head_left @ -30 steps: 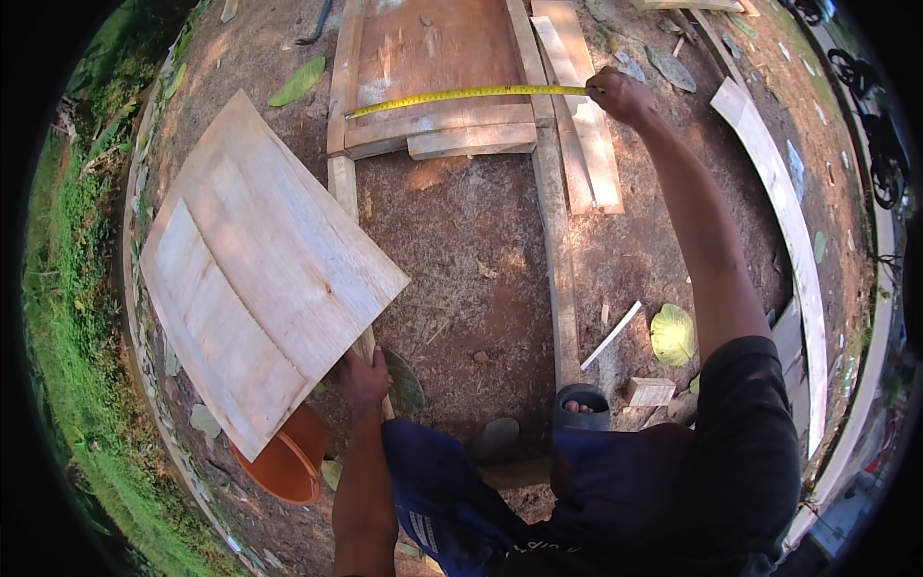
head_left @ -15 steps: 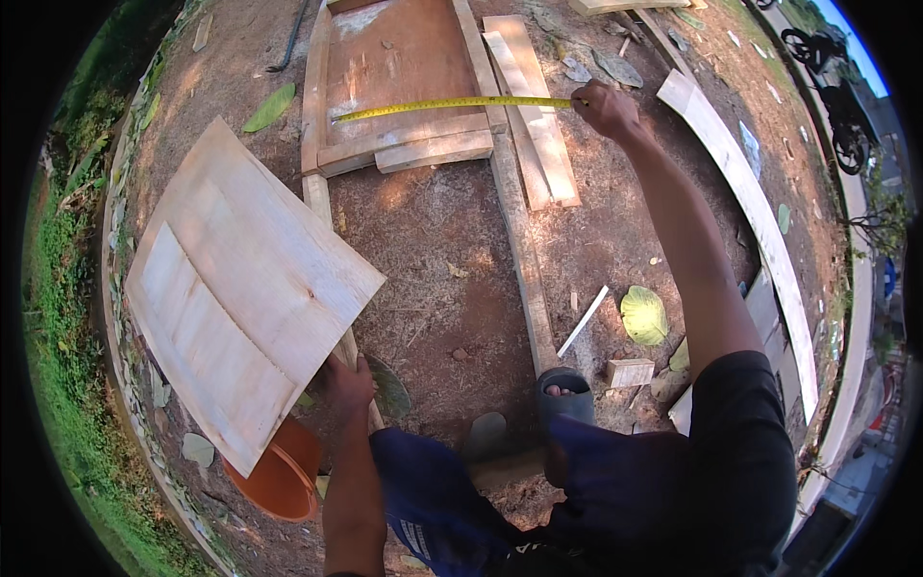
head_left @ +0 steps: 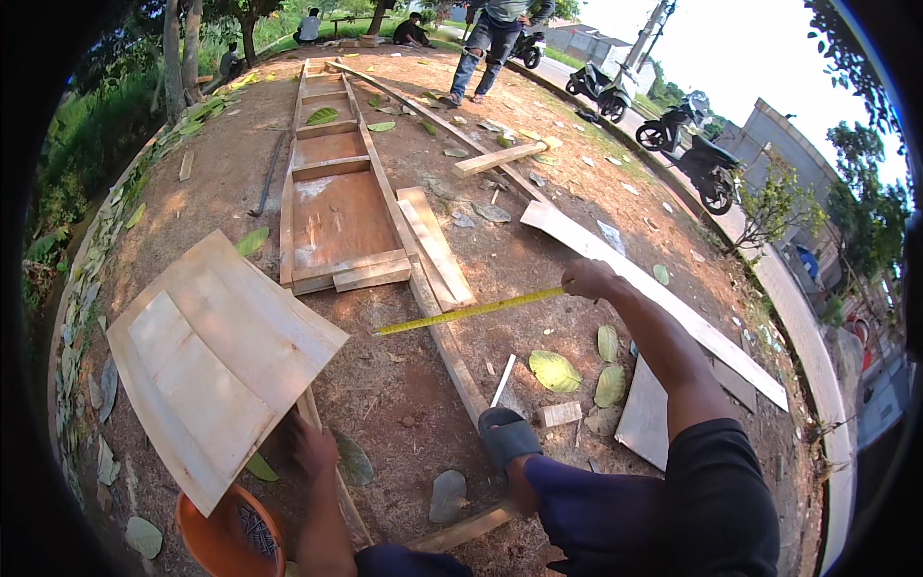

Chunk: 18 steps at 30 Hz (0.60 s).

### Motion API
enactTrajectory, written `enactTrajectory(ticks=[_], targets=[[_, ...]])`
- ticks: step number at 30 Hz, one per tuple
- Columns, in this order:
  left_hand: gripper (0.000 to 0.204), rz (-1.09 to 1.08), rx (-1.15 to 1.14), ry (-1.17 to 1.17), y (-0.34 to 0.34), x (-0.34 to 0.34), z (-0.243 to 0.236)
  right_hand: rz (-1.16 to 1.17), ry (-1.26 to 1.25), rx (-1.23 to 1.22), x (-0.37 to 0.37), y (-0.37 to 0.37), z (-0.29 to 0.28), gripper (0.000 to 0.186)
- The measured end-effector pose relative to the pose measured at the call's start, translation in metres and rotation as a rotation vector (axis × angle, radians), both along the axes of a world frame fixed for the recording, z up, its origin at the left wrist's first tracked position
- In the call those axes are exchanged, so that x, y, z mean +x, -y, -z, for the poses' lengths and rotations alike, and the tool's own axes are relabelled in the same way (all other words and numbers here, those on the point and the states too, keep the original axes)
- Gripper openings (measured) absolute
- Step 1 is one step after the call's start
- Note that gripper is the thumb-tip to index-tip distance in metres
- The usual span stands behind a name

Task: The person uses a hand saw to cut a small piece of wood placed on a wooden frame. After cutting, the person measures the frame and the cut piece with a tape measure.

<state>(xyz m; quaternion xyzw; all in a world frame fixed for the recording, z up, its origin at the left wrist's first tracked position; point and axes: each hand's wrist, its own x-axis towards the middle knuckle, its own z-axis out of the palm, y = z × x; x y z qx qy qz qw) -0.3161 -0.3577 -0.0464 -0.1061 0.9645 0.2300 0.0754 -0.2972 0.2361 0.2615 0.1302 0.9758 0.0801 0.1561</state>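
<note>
My right hand [head_left: 588, 279] is closed on the end of a yellow tape measure [head_left: 475, 309], whose blade stretches left, its free end just left of a long timber rail [head_left: 459, 376]. My left hand [head_left: 312, 448] is low beside another timber rail [head_left: 339, 494], just under the edge of stacked pale plywood sheets [head_left: 221, 356]; its fingers are partly in shadow, so its grip is unclear. An orange bucket [head_left: 197, 534] with nails sits below the sheets. Beyond lies a wooden frame [head_left: 401, 238] with crossbars and reddish panels. My sandalled foot [head_left: 508, 442] is by the right rail.
A person in jeans [head_left: 478, 53] stands ahead; others [head_left: 409, 34] sit under trees. Loose planks [head_left: 505, 157], a long white board [head_left: 625, 281] and grey boards [head_left: 642, 415] lie rightward. Motorbikes [head_left: 710, 173] line the path. A green bank [head_left: 67, 221] borders the left.
My right hand and the tape have shifted down toward me relative to the frame, so the blade no longer crosses the panel. The view has tilted up, revealing people, motorbikes and trees.
</note>
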Motion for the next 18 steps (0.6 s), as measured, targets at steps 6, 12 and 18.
enactTrajectory(ticks=[6,12,18], targets=[[0.076,0.170,-0.036,-0.260,0.002,-0.002,0.003,-0.156,-0.005,-0.012,0.066,0.020,-0.028,0.025],[0.053,0.295,0.015,-0.541,0.025,0.068,-0.004,-0.289,0.079,-0.006,0.125,0.109,-0.040,0.028],[0.039,0.197,0.228,-0.693,0.066,0.083,-0.002,-0.392,0.182,-0.177,0.164,0.090,0.018,0.029]])
